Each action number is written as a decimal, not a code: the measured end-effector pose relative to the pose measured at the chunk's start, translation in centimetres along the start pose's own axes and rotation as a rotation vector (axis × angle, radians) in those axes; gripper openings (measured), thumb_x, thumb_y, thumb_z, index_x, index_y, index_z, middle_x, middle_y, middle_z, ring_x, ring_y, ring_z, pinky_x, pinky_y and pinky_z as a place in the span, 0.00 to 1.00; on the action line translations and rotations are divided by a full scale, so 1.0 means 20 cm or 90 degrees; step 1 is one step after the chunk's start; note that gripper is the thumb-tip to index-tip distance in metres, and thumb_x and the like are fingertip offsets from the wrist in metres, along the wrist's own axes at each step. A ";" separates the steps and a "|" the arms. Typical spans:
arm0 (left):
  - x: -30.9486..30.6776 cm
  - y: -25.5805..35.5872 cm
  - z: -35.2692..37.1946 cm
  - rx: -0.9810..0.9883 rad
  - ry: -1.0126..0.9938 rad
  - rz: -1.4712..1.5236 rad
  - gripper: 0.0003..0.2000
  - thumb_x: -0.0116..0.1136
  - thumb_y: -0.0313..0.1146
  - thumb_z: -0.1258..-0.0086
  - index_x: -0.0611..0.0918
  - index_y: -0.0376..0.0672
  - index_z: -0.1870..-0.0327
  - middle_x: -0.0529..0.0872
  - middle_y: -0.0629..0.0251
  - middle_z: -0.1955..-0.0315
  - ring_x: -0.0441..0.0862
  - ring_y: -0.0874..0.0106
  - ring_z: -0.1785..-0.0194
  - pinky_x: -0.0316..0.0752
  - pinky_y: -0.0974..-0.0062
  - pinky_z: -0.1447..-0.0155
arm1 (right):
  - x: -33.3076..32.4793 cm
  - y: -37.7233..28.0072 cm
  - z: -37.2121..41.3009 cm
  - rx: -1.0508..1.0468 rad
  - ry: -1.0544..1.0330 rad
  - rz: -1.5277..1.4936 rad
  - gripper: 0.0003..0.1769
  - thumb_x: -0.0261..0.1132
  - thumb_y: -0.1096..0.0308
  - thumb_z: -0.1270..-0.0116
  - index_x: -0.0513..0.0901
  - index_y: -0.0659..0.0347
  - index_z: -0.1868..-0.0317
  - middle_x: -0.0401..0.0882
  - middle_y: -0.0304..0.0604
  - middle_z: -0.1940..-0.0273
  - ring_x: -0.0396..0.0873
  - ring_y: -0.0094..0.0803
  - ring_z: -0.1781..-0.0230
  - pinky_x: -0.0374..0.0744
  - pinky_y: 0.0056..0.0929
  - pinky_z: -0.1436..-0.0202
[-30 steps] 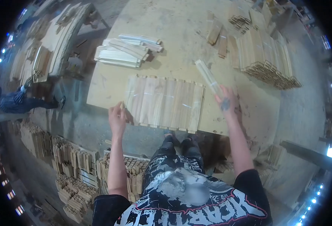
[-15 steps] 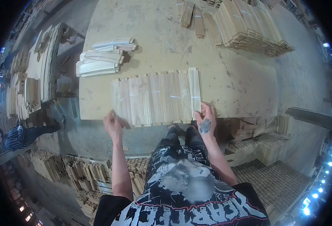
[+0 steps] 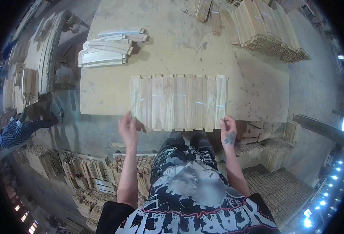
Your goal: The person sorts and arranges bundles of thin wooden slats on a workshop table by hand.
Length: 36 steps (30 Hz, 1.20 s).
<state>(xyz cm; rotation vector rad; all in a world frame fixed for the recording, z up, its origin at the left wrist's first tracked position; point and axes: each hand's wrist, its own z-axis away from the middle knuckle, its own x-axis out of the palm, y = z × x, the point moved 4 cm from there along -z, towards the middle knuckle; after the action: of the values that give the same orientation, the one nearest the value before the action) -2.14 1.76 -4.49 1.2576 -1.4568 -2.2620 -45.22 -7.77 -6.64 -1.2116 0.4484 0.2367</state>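
A row of light wooden slats point(image 3: 178, 103) lies side by side as a panel at the table's front edge, its near ends overhanging slightly. My right hand point(image 3: 228, 130), tattooed on the back, pinches the outermost slat on the right near its front corner, thumb on the near side. By the panel's front left corner is my left hand point(image 3: 128, 130), thumb and fingers apart, fingertips close to the side of the leftmost slat.
A loose pile of pale slats point(image 3: 105, 50) lies at the table's back left. Stacked boards point(image 3: 265, 31) stand at the back right, beside a few loose pieces point(image 3: 215, 19). More timber is stacked below the table point(image 3: 160, 70). A person in a striped top point(image 3: 12, 132) is far left.
The panel of slats has slid right along the table and now sits squarer to the front edge. Both my hands have moved right with it, staying at its two front corners.
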 end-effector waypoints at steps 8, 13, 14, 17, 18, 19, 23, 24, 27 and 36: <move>-0.05 -0.02 0.00 -0.244 -0.158 0.170 0.11 0.62 0.37 0.22 0.85 0.37 0.54 0.85 0.69 0.66 0.81 0.77 0.66 0.76 0.75 0.56 | -0.04 -0.15 0.07 0.174 -0.049 -0.119 0.21 0.68 0.64 0.25 0.80 0.63 0.36 0.84 0.36 0.59 0.80 0.22 0.60 0.79 0.24 0.55; 0.10 -0.01 0.05 -0.211 -0.228 0.168 0.14 0.61 0.40 0.21 0.84 0.37 0.48 0.86 0.70 0.63 0.80 0.80 0.63 0.76 0.76 0.55 | 0.13 -0.01 0.08 0.112 -0.057 -0.063 0.21 0.71 0.63 0.28 0.82 0.66 0.40 0.84 0.37 0.58 0.79 0.21 0.59 0.78 0.25 0.53; 0.11 -0.01 0.06 -0.229 -0.253 0.173 0.15 0.61 0.40 0.21 0.84 0.37 0.47 0.86 0.70 0.63 0.80 0.80 0.62 0.76 0.77 0.55 | 0.16 -0.01 0.08 0.120 -0.040 -0.088 0.22 0.72 0.63 0.28 0.81 0.66 0.40 0.85 0.38 0.57 0.79 0.21 0.58 0.78 0.25 0.52; 0.07 0.05 0.07 -0.257 -0.287 0.187 0.16 0.59 0.41 0.20 0.83 0.37 0.43 0.88 0.67 0.57 0.82 0.79 0.56 0.77 0.75 0.52 | 0.10 -0.16 0.11 0.185 -0.080 -0.157 0.21 0.71 0.62 0.27 0.81 0.66 0.40 0.85 0.39 0.56 0.79 0.21 0.56 0.78 0.25 0.50; 0.06 0.06 0.08 -0.259 -0.291 0.200 0.16 0.58 0.41 0.19 0.83 0.38 0.43 0.88 0.67 0.56 0.82 0.79 0.55 0.78 0.75 0.51 | 0.10 -0.20 0.12 0.179 -0.106 -0.183 0.21 0.71 0.62 0.27 0.81 0.66 0.40 0.85 0.39 0.56 0.79 0.21 0.57 0.78 0.25 0.51; 0.08 0.05 0.09 -0.247 -0.294 0.194 0.16 0.58 0.41 0.19 0.83 0.38 0.43 0.88 0.66 0.55 0.83 0.78 0.55 0.78 0.74 0.51 | 0.11 -0.23 0.14 0.176 -0.135 -0.207 0.21 0.71 0.62 0.27 0.81 0.66 0.41 0.85 0.39 0.56 0.79 0.21 0.57 0.77 0.25 0.51; 0.23 0.00 0.16 -0.268 -0.290 0.263 0.17 0.57 0.41 0.19 0.83 0.37 0.41 0.88 0.66 0.56 0.81 0.79 0.58 0.77 0.75 0.53 | 0.25 -0.08 0.13 0.150 -0.191 -0.086 0.18 0.68 0.59 0.25 0.82 0.66 0.45 0.84 0.39 0.58 0.79 0.21 0.58 0.77 0.24 0.52; 0.25 0.01 0.17 -0.292 -0.287 0.305 0.17 0.58 0.41 0.19 0.83 0.37 0.41 0.88 0.66 0.57 0.80 0.81 0.60 0.76 0.76 0.55 | 0.27 -0.06 0.12 0.140 -0.191 -0.053 0.18 0.68 0.59 0.25 0.83 0.66 0.47 0.84 0.39 0.58 0.78 0.21 0.58 0.76 0.24 0.52; 0.19 0.09 0.19 -0.316 -0.319 0.321 0.16 0.57 0.41 0.18 0.83 0.38 0.41 0.88 0.68 0.57 0.79 0.81 0.60 0.75 0.77 0.55 | 0.24 -0.16 0.16 0.179 -0.196 -0.154 0.18 0.69 0.60 0.25 0.81 0.66 0.46 0.84 0.39 0.56 0.79 0.22 0.58 0.77 0.24 0.51; 0.37 0.14 0.30 -0.311 -0.332 0.317 0.16 0.56 0.40 0.17 0.79 0.40 0.38 0.86 0.69 0.54 0.79 0.79 0.55 0.75 0.75 0.50 | 0.47 -0.12 0.23 0.138 -0.263 -0.187 0.25 0.69 0.60 0.26 0.75 0.70 0.38 0.84 0.49 0.45 0.82 0.29 0.44 0.80 0.29 0.40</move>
<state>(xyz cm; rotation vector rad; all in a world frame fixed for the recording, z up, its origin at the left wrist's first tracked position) -11.95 0.38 -5.43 0.1446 -1.0612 -2.4387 -34.80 -4.81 -7.53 -0.9679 -0.0638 0.1743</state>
